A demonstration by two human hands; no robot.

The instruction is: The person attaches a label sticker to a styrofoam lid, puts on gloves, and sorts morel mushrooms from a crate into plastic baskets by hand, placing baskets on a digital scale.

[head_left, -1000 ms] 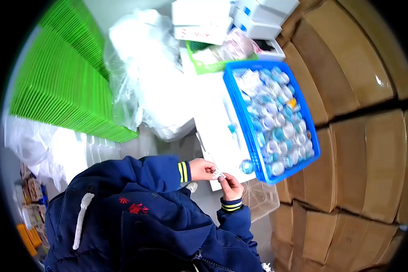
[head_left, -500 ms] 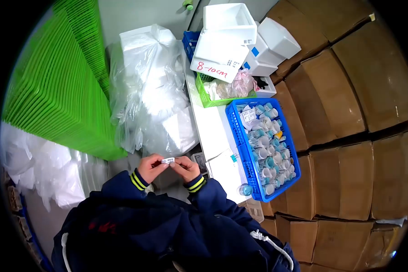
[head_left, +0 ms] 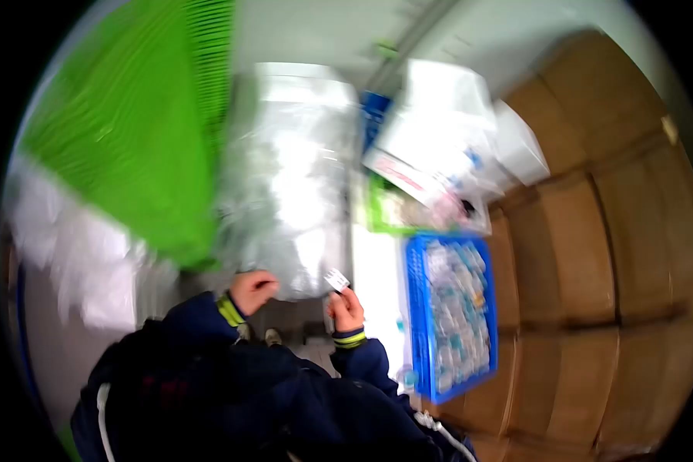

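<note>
A small white printed label (head_left: 336,279) is pinched between the thumb and fingers of my right hand (head_left: 346,309), beside the white table's left edge. My left hand (head_left: 253,291) is apart from it, further left, with its fingers curled together; blur hides whether anything is between them. Just beyond both hands lies a stack wrapped in clear plastic (head_left: 292,185). To the right of my right hand, a blue basket (head_left: 418,323) holds several small cups or rolls with white and light blue parts, blurred in this view.
Stacked green crates (head_left: 123,138) rise at the left, above plastic-wrapped white items (head_left: 92,269). White foam boxes (head_left: 439,115) stand behind a green basket (head_left: 378,202) on the white table (head_left: 377,285). Brown cartons (head_left: 570,285) line the right side.
My hands have separated, and the label is now in my right hand alone. The view has shifted, with the table and blue basket lower in it than half a second ago.
</note>
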